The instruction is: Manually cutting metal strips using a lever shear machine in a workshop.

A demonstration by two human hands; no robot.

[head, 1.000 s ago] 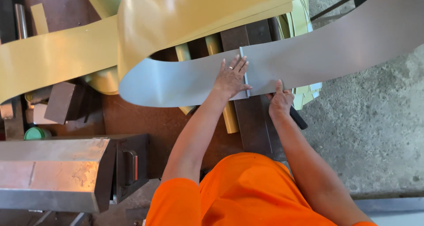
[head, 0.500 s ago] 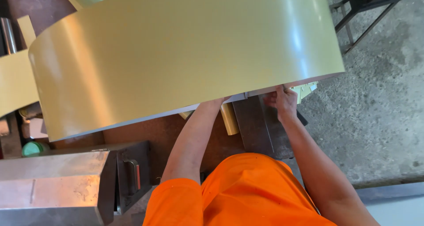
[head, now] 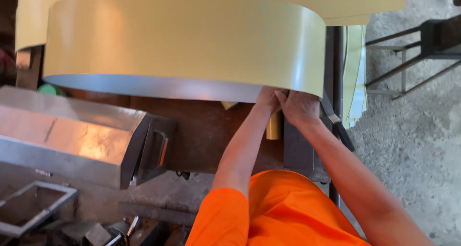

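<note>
Hands met under the lower right end of a broad, curved sheet-metal strip [head: 182, 44], yellow on its outer face and grey on the inner side along its bottom edge. That strip arched across the top of the view, above the rust-brown bench [head: 206, 130], with a second yellow band [head: 355, 1] behind it near the far edge. The left hand [head: 267, 99] and the right hand [head: 300, 106] were side by side, touching, and pressed up against the strip's edge; the fingers were mostly hidden behind the metal, so I cannot tell how tightly either gripped, though both seemed to be holding it. Just beneath them a short yellow cylinder [head: 273, 126] lay on the bench. A shiny steel housing [head: 72, 135] sat at the bench's left side. Pale yellow sheets [head: 355, 68] hung at the right edge, beside concrete floor [head: 413, 145].
</note>
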